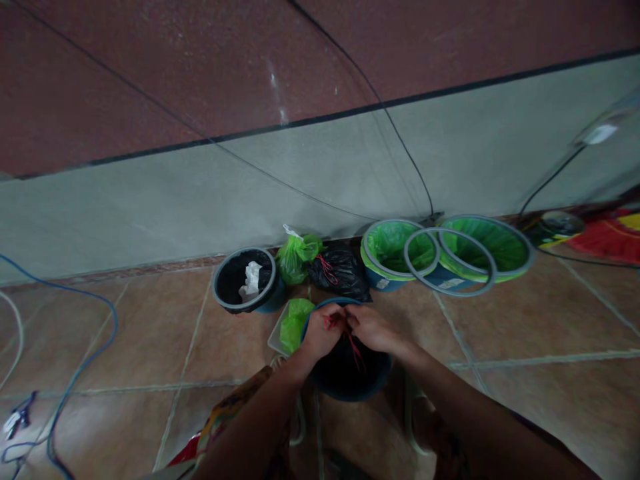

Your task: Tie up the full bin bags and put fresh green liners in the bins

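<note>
Both hands, left hand [324, 337] and right hand [373, 330], pinch the red drawstring [354, 350] of a black bag [343, 370] over the blue bin [345, 387]; tied black bag [340, 270] lies just beyond.

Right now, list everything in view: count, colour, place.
bin with black bag: 1, blue, centre floor under the hands
red drawstring: 1, red, pinched over that bin
bin with white paper: 1, blue, grey rim, left by wall
green-lined bins: 2, blue, right by wall
loose ring: 1, grey, leaning across green-lined bins
tied green bag: 1, by wall
tied black bag: 1, red tie, by wall
green bags on tray: green, left of centre bin
cables: blue, far left floor
left hand: on drawstring
right hand: on drawstring
</note>
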{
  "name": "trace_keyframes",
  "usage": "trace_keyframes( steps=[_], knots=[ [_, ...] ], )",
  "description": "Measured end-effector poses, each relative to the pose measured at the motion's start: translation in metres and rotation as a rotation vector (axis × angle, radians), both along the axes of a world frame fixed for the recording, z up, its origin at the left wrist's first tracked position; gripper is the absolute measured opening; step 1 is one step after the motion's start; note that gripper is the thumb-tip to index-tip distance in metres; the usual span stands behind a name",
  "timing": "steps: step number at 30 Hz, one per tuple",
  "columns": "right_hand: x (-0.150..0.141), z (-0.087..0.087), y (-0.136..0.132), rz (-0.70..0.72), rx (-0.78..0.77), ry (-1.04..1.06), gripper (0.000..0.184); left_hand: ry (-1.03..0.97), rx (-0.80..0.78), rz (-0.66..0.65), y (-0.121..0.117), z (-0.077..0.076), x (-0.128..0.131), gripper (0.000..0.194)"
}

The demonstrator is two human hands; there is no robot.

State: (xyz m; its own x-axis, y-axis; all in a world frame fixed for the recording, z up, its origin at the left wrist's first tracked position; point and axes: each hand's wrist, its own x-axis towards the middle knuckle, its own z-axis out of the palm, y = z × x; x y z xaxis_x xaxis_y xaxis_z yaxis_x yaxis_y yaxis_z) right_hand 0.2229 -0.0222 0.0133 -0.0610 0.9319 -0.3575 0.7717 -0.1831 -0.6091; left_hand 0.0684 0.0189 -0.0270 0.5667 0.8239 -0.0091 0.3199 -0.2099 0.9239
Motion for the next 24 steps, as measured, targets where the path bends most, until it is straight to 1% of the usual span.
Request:
trace_keyframes(
  steps=[3, 6, 9, 11, 13, 15, 17, 19, 22, 24],
  knots=[
    [-0.002, -0.003, 0.001, -0.038, -0.014, 0.074, 0.035, -0.031, 0.059, 0.030, -0.005, -0.002, 0.002, 0.014],
    [0.000, -0.006, 0.002, -0.093, -0.062, 0.161, 0.033, -0.054, 0.068, 0.096, -0.008, -0.003, 0.002, 0.012],
    [0.002, -0.010, 0.003, -0.164, -0.133, 0.252, 0.031, -0.005, 0.072, 0.141, -0.008, -0.006, 0.001, 0.005],
    [0.002, -0.010, 0.002, -0.191, -0.182, 0.286, 0.033, 0.058, 0.072, 0.135, -0.006, -0.008, 0.000, 0.008],
    [0.001, -0.009, 0.001, -0.165, -0.178, 0.224, 0.033, 0.137, 0.065, 0.099, -0.005, -0.009, -0.001, 0.012],
    [0.001, -0.009, -0.001, -0.091, -0.108, 0.060, 0.033, 0.258, 0.058, 0.060, -0.003, -0.007, -0.002, 0.013],
    [0.002, -0.014, -0.003, -0.005, -0.045, -0.141, 0.034, 0.427, 0.066, 0.022, -0.002, -0.005, -0.003, 0.013],
    [0.004, -0.022, -0.007, 0.046, -0.036, -0.288, 0.036, 0.623, 0.086, -0.012, -0.001, -0.001, -0.005, 0.014],
    [0.008, -0.034, -0.011, 0.065, -0.067, -0.365, 0.036, 0.863, 0.097, -0.062, 0.000, 0.002, -0.009, 0.015],
    [0.009, -0.038, -0.012, 0.072, -0.080, -0.365, 0.035, 0.946, 0.082, -0.098, 0.001, 0.002, -0.011, 0.017]
  ],
)
